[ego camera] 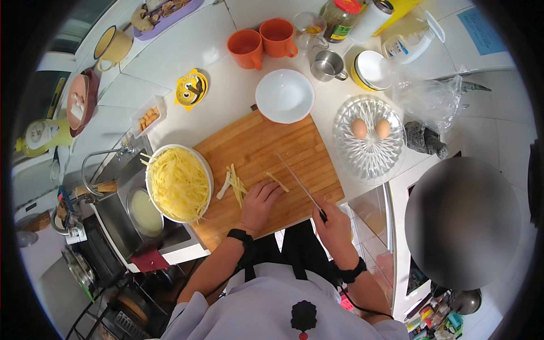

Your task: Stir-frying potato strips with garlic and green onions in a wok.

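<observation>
My right hand (333,225) grips the dark handle of a kitchen knife (299,180), whose blade slants up and left over the wooden cutting board (272,140). Low on the board rests my left hand (258,205), palm down with fingers close together. Its fingertips are at a thin pale-yellow strip (277,182); whether they press on it I cannot tell. Left of that hand lie several more pale strips (236,187) and a slim white piece (223,186). A white bowl heaped with yellow shreds, likely potato (178,185), stands at the board's left edge.
An empty white bowl (284,95) overlaps the board's far edge. Right of it, two eggs (371,128) sit on a glass plate (369,163). Orange mugs (245,49) and a metal cup (327,66) stand behind. At left is a sink (114,225) holding a bowl of cloudy liquid (144,208).
</observation>
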`<state>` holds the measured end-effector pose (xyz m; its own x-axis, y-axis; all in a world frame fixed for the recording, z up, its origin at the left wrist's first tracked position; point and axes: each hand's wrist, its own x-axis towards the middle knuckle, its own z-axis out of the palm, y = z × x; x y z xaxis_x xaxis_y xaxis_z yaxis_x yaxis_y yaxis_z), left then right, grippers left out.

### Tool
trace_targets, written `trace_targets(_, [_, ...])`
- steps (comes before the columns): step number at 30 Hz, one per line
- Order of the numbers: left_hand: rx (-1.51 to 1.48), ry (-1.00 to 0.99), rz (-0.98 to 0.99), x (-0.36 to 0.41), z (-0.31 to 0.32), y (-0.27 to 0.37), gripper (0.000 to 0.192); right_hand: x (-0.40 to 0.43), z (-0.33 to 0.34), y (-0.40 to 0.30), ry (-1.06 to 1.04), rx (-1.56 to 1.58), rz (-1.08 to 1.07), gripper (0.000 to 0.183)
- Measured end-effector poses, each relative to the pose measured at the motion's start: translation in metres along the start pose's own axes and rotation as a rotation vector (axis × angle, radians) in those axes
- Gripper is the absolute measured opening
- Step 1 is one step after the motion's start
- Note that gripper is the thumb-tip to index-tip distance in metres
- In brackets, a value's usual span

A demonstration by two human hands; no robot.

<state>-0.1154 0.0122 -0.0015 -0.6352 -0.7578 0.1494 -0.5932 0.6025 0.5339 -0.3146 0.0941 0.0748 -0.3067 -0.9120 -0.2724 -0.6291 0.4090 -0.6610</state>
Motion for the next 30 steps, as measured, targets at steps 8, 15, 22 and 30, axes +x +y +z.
trace_targets(8, [-0.058, 0.074, -0.03, -0.004, 0.01, -0.004, 0.028, -0.016, 0.0, 0.004, -0.196, -0.164, -0.025, 0.026])
trace_targets(15, [-0.057, 0.091, -0.019, -0.008, 0.014, -0.009, 0.029, -0.019, 0.001, 0.006, -0.222, -0.153, -0.024, 0.026])
trace_targets(22, [-0.038, 0.071, -0.031, -0.007, 0.013, -0.007, 0.028, -0.022, 0.004, -0.002, -0.228, -0.256, -0.013, 0.026])
trace_targets(30, [-0.014, 0.093, -0.044, 0.0, 0.007, -0.003, 0.027, -0.024, 0.006, 0.004, -0.213, -0.187, -0.013, 0.026])
